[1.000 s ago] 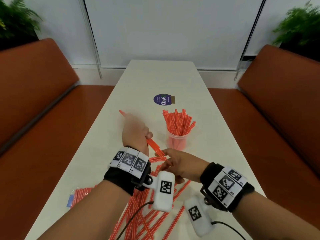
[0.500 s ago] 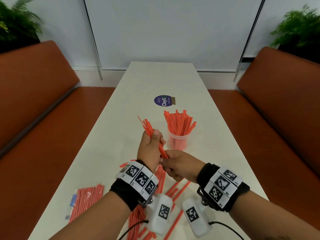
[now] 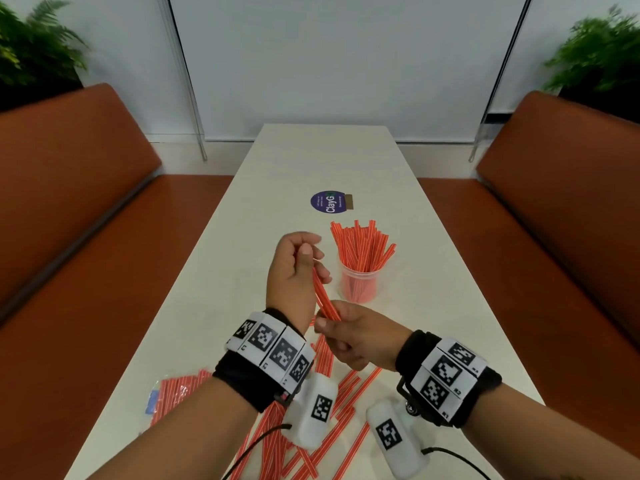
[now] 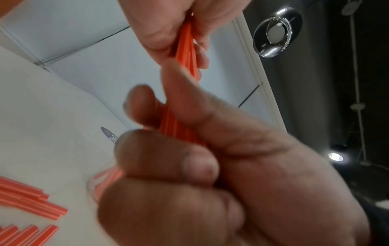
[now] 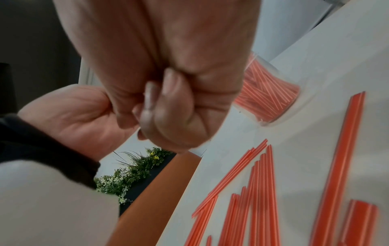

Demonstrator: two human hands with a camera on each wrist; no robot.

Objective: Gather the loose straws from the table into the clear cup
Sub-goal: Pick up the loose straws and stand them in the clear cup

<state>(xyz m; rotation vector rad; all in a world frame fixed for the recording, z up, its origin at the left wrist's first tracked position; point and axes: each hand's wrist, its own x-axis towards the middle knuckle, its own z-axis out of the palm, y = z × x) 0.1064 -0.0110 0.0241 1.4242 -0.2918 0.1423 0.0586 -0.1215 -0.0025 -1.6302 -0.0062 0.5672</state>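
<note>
Several straws [image 3: 323, 299] gripped as bundle by left hand [image 3: 294, 271] above, pinched by right hand [image 3: 360, 336] below; slippage risked if grip loosened before clear cup [image 3: 358, 284] reached, cup possibly toppled.

Evenly and softly lit from overhead; faint shadows on the pale cream worktop [image 3: 284, 174]. Wide-angle bowing at head-view edges. Wrist views smeared by motion blur, near fingers [image 4: 168, 166] out of focus. Glare off round ceiling lamp [image 4: 276, 31].

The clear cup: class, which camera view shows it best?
The head view: the clear cup stands whole and upright, packed with straws. The right wrist view shows it blurred at the edge; the left wrist view shows only a sliver.
</note>
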